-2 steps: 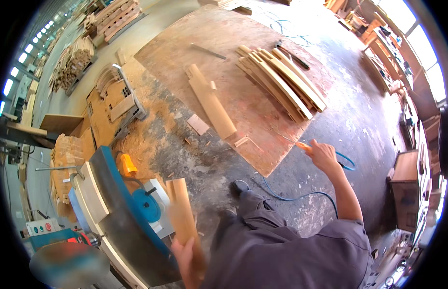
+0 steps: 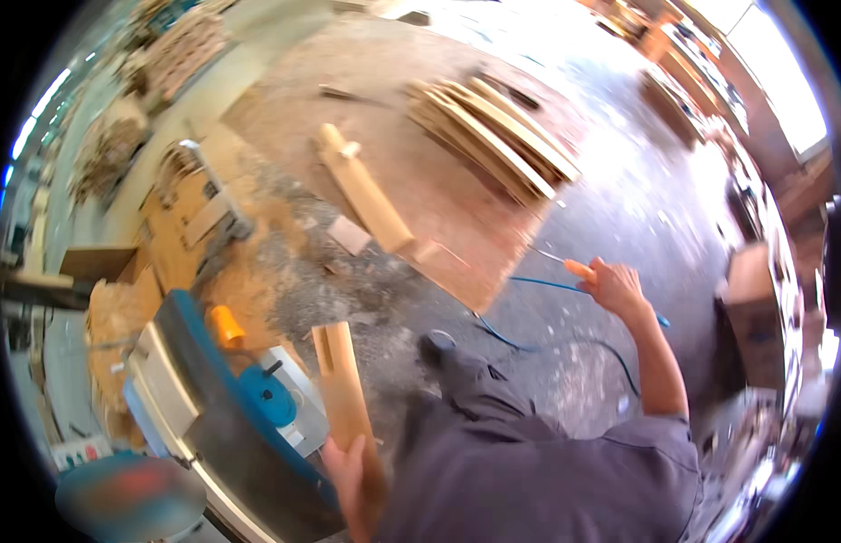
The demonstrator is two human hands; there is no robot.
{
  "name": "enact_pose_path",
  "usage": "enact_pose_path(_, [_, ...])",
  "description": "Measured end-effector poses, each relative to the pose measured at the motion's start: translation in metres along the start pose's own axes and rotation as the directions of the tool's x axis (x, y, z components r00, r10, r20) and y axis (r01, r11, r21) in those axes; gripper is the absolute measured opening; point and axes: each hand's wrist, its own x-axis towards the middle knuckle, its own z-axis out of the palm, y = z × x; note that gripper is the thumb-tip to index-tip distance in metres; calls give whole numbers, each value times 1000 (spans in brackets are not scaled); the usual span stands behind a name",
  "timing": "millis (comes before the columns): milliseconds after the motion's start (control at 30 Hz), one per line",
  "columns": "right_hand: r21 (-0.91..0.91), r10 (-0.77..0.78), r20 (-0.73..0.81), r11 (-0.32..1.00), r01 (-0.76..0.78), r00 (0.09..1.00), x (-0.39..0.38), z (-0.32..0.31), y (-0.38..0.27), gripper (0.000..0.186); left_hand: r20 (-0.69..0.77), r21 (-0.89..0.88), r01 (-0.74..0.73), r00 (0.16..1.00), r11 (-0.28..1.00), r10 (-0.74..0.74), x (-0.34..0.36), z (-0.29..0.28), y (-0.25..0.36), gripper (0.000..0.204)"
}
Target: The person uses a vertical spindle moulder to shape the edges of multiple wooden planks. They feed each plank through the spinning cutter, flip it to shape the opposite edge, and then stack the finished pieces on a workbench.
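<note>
Grey workshop floor (image 2: pixel 574 385) is partly covered by a brown sheet (image 2: pixel 493 244), on which a stack (image 2: pixel 493 136) of boards and a single plank (image 2: pixel 366 195) are laid; all three are now seen higher and farther left than a moment ago, and much is smeared by blur. At the lower left, a grooved piece of wood (image 2: pixel 342 389) is held upright beside the machine (image 2: pixel 257 462) by the left hand (image 2: pixel 346 462), its thumb closed across the near face and its other fingers hidden behind; more of the end groove is shown than before. An orange-handled tool (image 2: pixel 579 270) is gripped by the right hand (image 2: pixel 615 288), the fingers curled round the handle. Its thin tip, earlier seen over the sheet's corner, is now shown close to the right edge, and a stretch of blue hose (image 2: pixel 522 347) has been brought into sight below it.
</note>
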Motion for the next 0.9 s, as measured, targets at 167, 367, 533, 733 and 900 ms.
enact_pose_path(167, [-277,285,-130,909,-311,950,-93,-26,94,46,146,-55,-157,976,986,164,15,19,-25,44])
enact_pose_path(367, [-69,125,-86,989,-131,988,-227,-41,123,48,246,-20,-224,944,974,222,17,20,-51,47])
enact_pose_path(533, [-309,488,139,848,-431,862,-281,-16,115,41,275,-114,-170,941,979,196,-15,18,-79,48])
enact_pose_path(733, [158,182,485,944,-291,855,-262,-26,124,30,264,20,-224,941,974,211,-51,16,-101,46])
enact_pose_path(900, [356,-123,673,918,-174,730,-202,-4,101,33,97,332,-215,976,919,193,-99,11,-116,55])
